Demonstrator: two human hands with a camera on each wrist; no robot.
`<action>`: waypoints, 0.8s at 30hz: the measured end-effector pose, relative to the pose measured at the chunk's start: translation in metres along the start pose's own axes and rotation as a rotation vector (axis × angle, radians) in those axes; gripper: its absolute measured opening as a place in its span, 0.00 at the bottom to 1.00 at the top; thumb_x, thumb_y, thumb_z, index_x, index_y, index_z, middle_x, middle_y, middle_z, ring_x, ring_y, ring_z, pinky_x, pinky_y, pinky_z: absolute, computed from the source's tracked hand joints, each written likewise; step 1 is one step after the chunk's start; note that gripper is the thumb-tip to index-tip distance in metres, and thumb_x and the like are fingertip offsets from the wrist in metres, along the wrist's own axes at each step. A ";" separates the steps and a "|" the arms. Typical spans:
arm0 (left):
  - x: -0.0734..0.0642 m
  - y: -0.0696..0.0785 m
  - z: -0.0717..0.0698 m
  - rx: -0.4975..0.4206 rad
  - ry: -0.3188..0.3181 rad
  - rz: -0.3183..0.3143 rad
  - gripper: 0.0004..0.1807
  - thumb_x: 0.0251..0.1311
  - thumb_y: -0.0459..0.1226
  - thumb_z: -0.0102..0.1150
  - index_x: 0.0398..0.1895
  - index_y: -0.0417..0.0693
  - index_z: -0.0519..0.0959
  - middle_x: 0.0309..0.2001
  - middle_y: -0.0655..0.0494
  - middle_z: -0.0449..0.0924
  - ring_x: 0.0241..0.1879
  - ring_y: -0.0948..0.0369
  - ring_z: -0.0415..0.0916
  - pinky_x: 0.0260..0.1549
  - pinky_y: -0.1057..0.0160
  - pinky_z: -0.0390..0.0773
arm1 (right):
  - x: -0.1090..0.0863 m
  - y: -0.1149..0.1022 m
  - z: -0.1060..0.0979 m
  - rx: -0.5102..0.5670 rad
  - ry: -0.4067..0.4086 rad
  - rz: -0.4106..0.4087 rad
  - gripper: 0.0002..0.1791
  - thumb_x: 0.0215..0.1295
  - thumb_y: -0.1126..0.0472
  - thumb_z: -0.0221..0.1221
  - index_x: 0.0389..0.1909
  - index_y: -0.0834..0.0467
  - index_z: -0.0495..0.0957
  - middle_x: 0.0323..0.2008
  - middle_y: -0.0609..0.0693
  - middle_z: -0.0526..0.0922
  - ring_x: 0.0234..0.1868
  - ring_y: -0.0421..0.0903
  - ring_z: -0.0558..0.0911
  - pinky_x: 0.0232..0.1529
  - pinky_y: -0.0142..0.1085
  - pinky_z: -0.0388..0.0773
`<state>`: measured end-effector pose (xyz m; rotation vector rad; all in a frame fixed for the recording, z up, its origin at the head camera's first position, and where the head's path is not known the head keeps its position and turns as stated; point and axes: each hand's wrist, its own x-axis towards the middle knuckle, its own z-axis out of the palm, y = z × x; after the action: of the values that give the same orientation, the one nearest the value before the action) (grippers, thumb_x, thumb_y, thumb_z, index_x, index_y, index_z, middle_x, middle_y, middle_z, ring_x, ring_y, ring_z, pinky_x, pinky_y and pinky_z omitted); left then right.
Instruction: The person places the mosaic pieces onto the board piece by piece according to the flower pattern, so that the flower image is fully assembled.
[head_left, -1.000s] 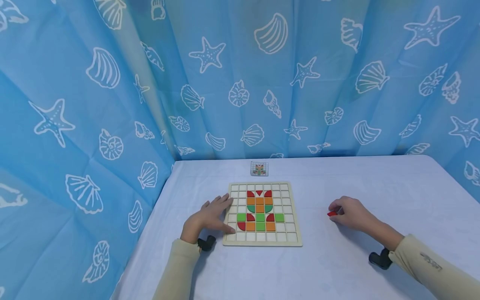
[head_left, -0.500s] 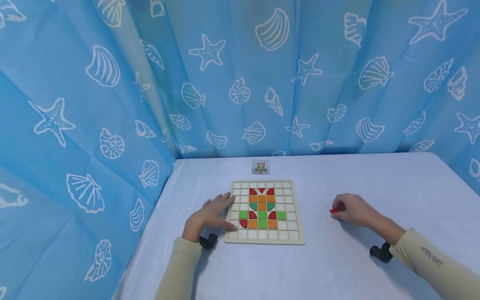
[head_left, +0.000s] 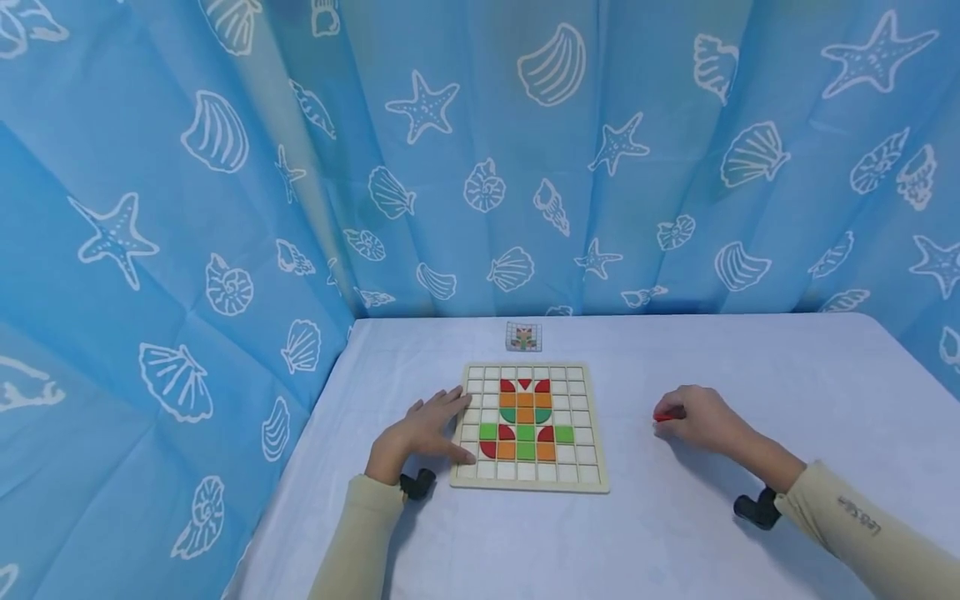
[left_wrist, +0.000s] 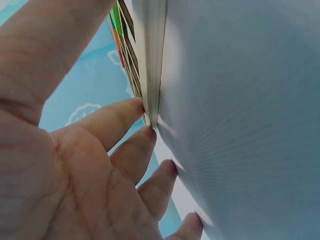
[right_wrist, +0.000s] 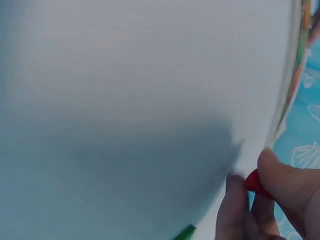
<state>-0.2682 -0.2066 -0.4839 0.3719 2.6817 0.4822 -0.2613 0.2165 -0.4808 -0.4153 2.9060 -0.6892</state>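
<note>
A square wooden grid board (head_left: pixel 596 479) lies on the table with red, orange and green tiles in its cells. My left hand (head_left: pixel 423 432) rests at the board's left edge, fingers spread; the left wrist view shows fingertips (left_wrist: pixel 137 106) touching the board's side. To the right of the board, my right hand (head_left: pixel 705 421) pinches a small red tile (right_wrist: pixel 255 184) between thumb and fingers, just above the cloth. Part of that tile is hidden by the fingers. A green piece (right_wrist: pixel 186 233) shows at the bottom of the right wrist view; whether it lies on the table I cannot tell.
A small card (head_left: pixel 523 337) with a similar coloured pattern on a grid lies behind the board. White cloth covers the table (head_left: pixel 637 533). A blue curtain (head_left: pixel 480 150) with shells and starfish hangs behind and to the left.
My right hand, holding the red tile, has shifted slightly left toward the board in the last half second. The left hand stays on the board's edge; the camera view has moved slightly.
</note>
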 end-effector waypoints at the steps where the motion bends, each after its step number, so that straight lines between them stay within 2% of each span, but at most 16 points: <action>1: 0.000 0.000 0.000 0.001 0.002 0.000 0.58 0.46 0.56 0.75 0.79 0.57 0.54 0.80 0.56 0.46 0.80 0.50 0.40 0.76 0.39 0.40 | 0.001 -0.002 -0.001 0.019 0.006 0.004 0.09 0.55 0.65 0.71 0.38 0.59 0.85 0.34 0.50 0.84 0.35 0.46 0.78 0.37 0.40 0.85; 6: 0.000 -0.001 0.000 -0.009 0.009 0.003 0.57 0.46 0.56 0.75 0.78 0.56 0.54 0.80 0.55 0.47 0.79 0.49 0.40 0.76 0.39 0.41 | 0.004 -0.010 -0.005 0.104 0.023 0.047 0.15 0.55 0.63 0.71 0.43 0.61 0.80 0.35 0.52 0.82 0.35 0.46 0.78 0.33 0.35 0.84; 15: 0.001 -0.002 0.002 -0.015 0.001 -0.003 0.58 0.44 0.57 0.75 0.78 0.57 0.55 0.80 0.56 0.47 0.80 0.50 0.40 0.76 0.38 0.41 | 0.006 -0.013 0.002 0.161 0.088 -0.010 0.08 0.61 0.67 0.65 0.42 0.60 0.85 0.38 0.53 0.87 0.40 0.49 0.83 0.46 0.46 0.86; 21: 0.000 -0.001 0.001 -0.020 0.004 0.000 0.58 0.44 0.57 0.75 0.78 0.57 0.55 0.80 0.56 0.47 0.80 0.50 0.40 0.76 0.39 0.41 | 0.009 -0.021 0.006 0.227 0.084 0.073 0.14 0.62 0.67 0.64 0.49 0.65 0.80 0.42 0.59 0.84 0.36 0.46 0.83 0.36 0.38 0.86; 24: 0.000 -0.001 0.001 -0.023 0.004 0.007 0.57 0.45 0.57 0.75 0.78 0.57 0.55 0.80 0.56 0.47 0.80 0.50 0.40 0.76 0.39 0.41 | 0.009 -0.025 0.008 0.225 0.095 0.070 0.15 0.61 0.68 0.65 0.49 0.66 0.80 0.41 0.60 0.84 0.35 0.46 0.82 0.36 0.38 0.87</action>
<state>-0.2677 -0.2071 -0.4849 0.3734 2.6772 0.5162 -0.2629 0.1885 -0.4769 -0.2594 2.8675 -1.0372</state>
